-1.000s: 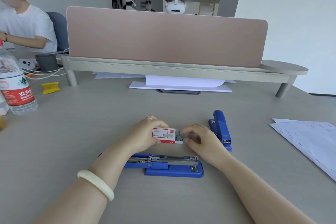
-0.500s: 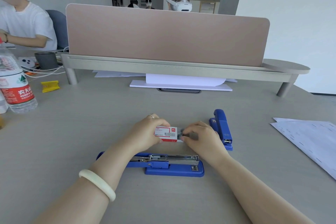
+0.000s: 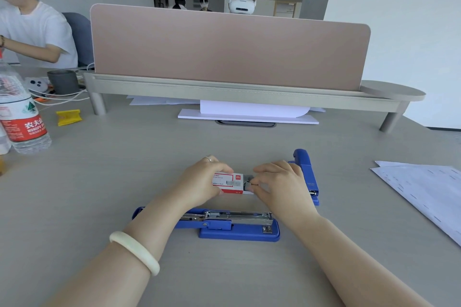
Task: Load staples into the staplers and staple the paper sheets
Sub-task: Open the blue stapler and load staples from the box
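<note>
My left hand point(image 3: 199, 183) grips a small red and white staple box point(image 3: 228, 183) just above the table. My right hand point(image 3: 279, 185) pinches grey staples point(image 3: 247, 180) at the box's open right end. Just in front of both hands lies a blue stapler point(image 3: 239, 225), opened flat with its metal staple channel showing. A second blue stapler point(image 3: 305, 172), closed, lies behind my right hand and is partly hidden by it. A stack of white paper sheets point(image 3: 424, 189) rests at the right.
A water bottle point(image 3: 21, 117) stands at the far left, with a yellow object point(image 3: 68, 117) beside it. A raised shelf with a pink divider panel point(image 3: 229, 50) crosses the back, with white paper point(image 3: 249, 112) under it. Other people sit behind and at the left.
Both hands stay on the staple box at the same spot. My right fingers have shifted slightly at the open end, and grey staples show a little more there.
</note>
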A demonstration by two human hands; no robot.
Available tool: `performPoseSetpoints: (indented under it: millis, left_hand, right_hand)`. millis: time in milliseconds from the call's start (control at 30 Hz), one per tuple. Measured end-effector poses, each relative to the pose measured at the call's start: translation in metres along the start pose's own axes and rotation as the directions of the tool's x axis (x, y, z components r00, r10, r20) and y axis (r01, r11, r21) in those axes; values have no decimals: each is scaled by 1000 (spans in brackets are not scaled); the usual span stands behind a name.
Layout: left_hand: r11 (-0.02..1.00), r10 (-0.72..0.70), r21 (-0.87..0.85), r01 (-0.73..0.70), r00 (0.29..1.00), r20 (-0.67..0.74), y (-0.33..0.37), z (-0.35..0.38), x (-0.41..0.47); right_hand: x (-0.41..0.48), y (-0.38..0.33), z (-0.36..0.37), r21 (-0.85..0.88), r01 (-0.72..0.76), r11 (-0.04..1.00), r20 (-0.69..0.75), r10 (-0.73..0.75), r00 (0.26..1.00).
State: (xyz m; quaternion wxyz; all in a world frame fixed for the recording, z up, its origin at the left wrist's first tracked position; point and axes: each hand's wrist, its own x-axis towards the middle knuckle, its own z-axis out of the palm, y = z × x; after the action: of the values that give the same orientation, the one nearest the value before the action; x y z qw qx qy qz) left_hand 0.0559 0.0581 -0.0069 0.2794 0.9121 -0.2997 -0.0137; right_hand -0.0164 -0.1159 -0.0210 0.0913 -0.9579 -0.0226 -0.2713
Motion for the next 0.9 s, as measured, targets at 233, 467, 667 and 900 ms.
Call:
performPoseSetpoints:
  millis: [233, 467, 667, 900]
  left_hand:
    - [1000, 3, -30, -3, 1000, 13, -1, 1, 1]
    - [996, 2, 92, -1, 1000, -5, -3, 3, 0]
    - [998, 44, -22, -52, 963, -266, 18, 1, 0]
    - [969, 25, -228, -92, 960, -280, 37, 8, -6]
  right_hand:
    - [1, 0, 1, 173, -104, 980, 42, 98, 994]
    - [6, 10, -4, 637, -401, 659, 185, 374, 909]
    - [6, 10, -8, 743, -433, 510, 232, 411, 882]
    - [5, 6, -13, 796, -387, 466, 216, 380, 900]
